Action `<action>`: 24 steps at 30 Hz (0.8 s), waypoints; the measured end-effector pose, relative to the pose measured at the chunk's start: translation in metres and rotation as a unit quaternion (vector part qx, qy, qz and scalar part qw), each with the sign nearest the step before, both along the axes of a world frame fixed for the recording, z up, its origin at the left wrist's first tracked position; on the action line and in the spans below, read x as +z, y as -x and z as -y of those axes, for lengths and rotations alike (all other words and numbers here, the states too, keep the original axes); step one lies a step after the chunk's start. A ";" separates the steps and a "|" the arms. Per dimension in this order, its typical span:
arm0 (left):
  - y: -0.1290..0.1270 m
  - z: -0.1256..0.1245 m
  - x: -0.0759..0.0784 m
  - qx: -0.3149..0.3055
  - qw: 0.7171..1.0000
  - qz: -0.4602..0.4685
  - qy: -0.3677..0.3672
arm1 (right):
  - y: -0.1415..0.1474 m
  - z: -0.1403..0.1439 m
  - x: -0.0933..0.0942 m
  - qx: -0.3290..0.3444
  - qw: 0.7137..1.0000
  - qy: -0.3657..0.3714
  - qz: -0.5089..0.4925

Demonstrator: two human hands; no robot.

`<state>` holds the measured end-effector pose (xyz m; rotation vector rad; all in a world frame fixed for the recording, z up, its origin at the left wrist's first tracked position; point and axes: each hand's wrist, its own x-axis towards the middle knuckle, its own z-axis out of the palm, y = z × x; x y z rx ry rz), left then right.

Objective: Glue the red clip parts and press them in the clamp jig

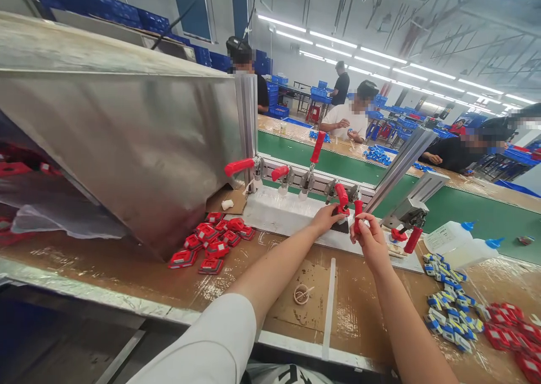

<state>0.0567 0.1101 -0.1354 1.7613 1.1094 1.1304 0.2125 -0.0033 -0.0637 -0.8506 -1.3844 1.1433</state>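
Observation:
My right hand (368, 234) is closed round the red handle (358, 208) of a toggle clamp, which points downward. Just left of it, my left hand (326, 219) pinches a small red plastic part (344, 210) on a dark block (340, 226) beneath the clamps. The fingertips there are partly hidden. A metal rail (291, 167) carries several more toggle clamps with red grips, one of them standing upright (318, 147). Below the rail lies a white base plate (266, 206).
Red parts (207, 240) lie heaped beside a big sheet-metal chute (127, 147) at left. Right are blue-and-yellow pieces (452, 305), more red parts (505, 330) and two white bottles (448, 236). A small cup (301, 294) stands in front. Co-workers sit beyond the green belt (279, 146).

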 end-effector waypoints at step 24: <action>0.002 0.002 -0.001 0.009 1.000 -0.016 0.017 | -0.009 -0.036 -0.061 -0.091 0.981 0.012 0.171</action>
